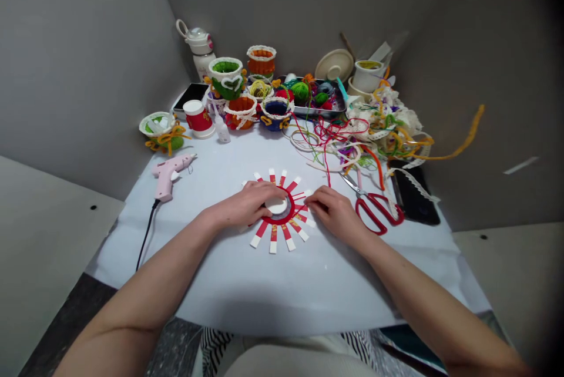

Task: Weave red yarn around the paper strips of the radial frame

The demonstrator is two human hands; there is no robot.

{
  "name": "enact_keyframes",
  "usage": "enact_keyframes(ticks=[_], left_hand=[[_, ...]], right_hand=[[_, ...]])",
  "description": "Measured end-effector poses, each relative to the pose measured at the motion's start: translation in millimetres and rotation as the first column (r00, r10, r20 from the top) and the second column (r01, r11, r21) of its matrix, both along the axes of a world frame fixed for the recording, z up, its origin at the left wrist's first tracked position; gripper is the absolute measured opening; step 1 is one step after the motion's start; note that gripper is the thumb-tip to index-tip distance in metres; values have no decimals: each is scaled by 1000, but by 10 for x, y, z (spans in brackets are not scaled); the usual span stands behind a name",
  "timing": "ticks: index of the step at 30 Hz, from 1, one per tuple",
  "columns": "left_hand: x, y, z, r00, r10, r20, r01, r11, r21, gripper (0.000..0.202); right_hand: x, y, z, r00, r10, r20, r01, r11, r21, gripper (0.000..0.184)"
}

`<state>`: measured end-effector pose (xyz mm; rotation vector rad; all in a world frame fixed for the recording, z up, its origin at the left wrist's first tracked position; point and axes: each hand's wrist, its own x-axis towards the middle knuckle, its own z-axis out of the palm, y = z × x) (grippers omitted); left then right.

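Observation:
A paper cup cut into strips (273, 230) lies spread flat like a sunburst on the white table, its strips red with white ends and gold marks. Red yarn (289, 208) runs in a ring around its round white middle. My left hand (258, 199) grips that middle, thumb at the near side and fingers over the far side. At the right edge of the strips, my right hand (328, 205) pinches the red yarn, whose strand stretches across the strips there. Its exact path under the fingers is hidden.
A pink glue gun (167, 176) with a black cord lies left. Red-handled scissors (372, 204) and a black phone (414, 195) lie right. Behind stand yarn-covered cups (241, 108), a glue bottle (222, 129), a tray of yarn balls (317, 111) and tangled yarn (392, 118).

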<state>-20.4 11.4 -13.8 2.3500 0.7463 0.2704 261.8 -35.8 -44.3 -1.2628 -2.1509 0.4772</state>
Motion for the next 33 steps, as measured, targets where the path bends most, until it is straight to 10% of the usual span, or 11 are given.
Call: enact_keyframes(ticks=[17, 33], left_hand=[[85, -40, 53, 997, 73, 1, -73, 996, 47, 49], [22, 9, -24, 1000, 22, 2, -22, 999, 30, 51]], right_hand=[[50, -191, 47, 986, 81, -148, -80, 997, 16, 16], [60, -882, -28, 975, 118, 187, -161, 959, 233, 23]])
